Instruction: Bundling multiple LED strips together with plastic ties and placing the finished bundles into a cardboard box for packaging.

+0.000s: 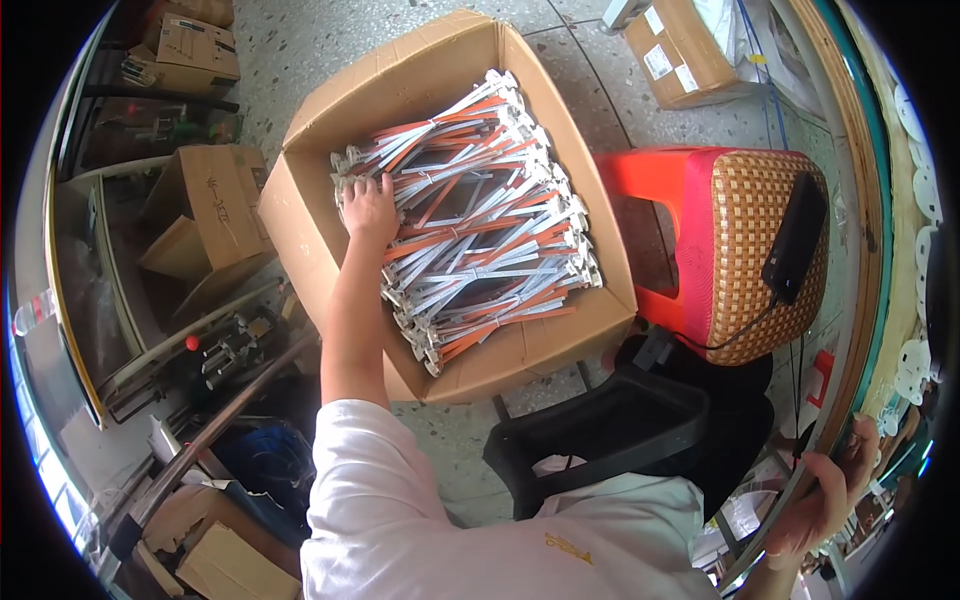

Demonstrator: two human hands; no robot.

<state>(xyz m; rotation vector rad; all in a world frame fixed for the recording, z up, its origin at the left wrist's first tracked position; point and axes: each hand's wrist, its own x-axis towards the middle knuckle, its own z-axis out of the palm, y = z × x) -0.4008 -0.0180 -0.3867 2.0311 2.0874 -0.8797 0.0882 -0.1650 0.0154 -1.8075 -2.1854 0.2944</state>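
While the left hand (369, 208) reaches into the open carton (300, 215), its fingers curl over one end of the tied bundles of orange and white strips (478, 273) lying inside; whether they grip cannot be told. The right hand (828, 495) sits by the bench edge (866, 250), fingers parted, seemingly empty. This looks like singling out or settling a bundle; lifting one would call for freeing its tangled ends.

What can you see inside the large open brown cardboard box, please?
Inside are bundles of thin white and orange strips with pale ends, plus the person's left grip. Anything beneath the upper bundles is covered and cannot be seen.
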